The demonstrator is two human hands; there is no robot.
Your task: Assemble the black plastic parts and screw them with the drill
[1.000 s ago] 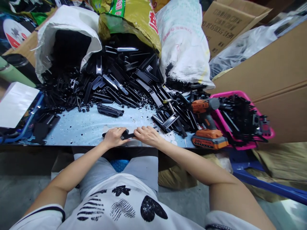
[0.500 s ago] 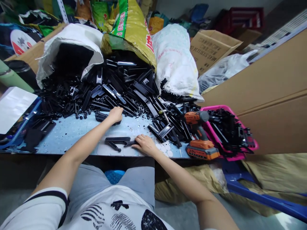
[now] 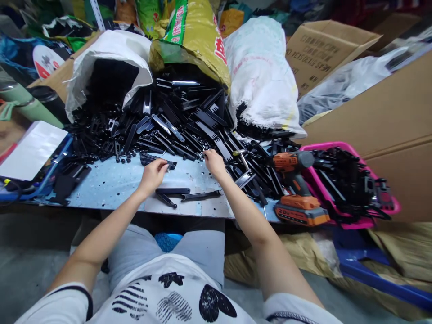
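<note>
1. One blue tray, topped by a white sheet, sits at the left end of the counter.
2. Right of it, on the far side, a white sack gapes over a heap of black parts.
3. The person's left hand has thumb and fingertips drawn together just on the near side of a black stacked piece; whether they grip anything cannot be told.
4. Near the counter's edge, between the forearms, lie a flat black bar, a shorter round-ended bar and, to their right, a long black bar.
5. The right hand dips its fingertips among small loose screws beside the heap; its grip is too small to make out.
6. Farther right stand an orange drill and a pink basket full of black parts.
</note>
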